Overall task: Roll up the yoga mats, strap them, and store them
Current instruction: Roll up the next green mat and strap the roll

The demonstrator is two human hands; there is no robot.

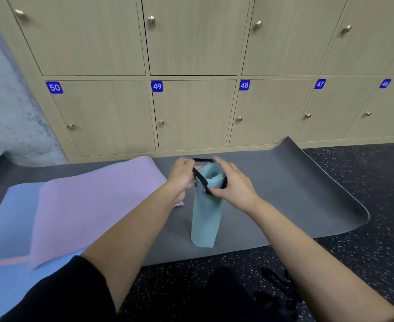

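Two hands at frame centre: our left hand (pixel 182 175) and right hand (pixel 235 184) each pinch the strap (pixel 200 176) looped round the upright roll's (pixel 205 217) top, on the grey mat (pixel 284 194).

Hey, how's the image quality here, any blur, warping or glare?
Head view: wide-angle warp bows the locker doors toward the edges. Head view: lighting is soft and even, no harsh glare. Head view: the left hand, right hand and black strap look slightly motion-blurred; the 46 label is smeared.
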